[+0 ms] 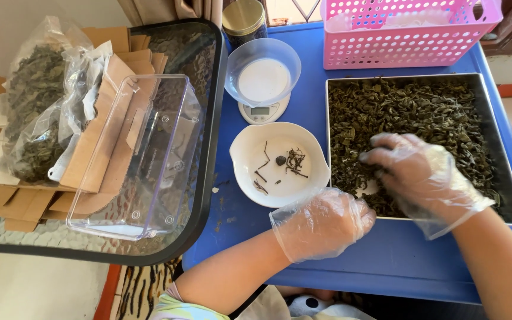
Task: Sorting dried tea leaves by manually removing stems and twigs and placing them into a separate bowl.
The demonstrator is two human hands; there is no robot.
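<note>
A blue table (pixel 303 106) carries the work; all positions are given relative to the metal tray (pixel 508 178) at its right side. The tray holds a bed of dried green leaves (pixel 410 112). Left of the tray, beyond the table edge, a dark-rimmed glass surface (pixel 200 53) bears a clear plastic box (pixel 143 160), brown paper pouches (pixel 93 148) and bagged leaves (pixel 34 95). Behind the tray stands a pink perforated basket (pixel 404 35). Just left of the tray sit a white bowl (pixel 280 166) of stems and, behind it, a small scale (pixel 262 109) under a clear bowl. The gloved right hand (pixel 422 175) rests on the leaves, fingers spread and curled into them. The gloved left hand (pixel 324 222), loosely closed, lies at the tray's near-left corner; whether it holds anything cannot be told.
</note>
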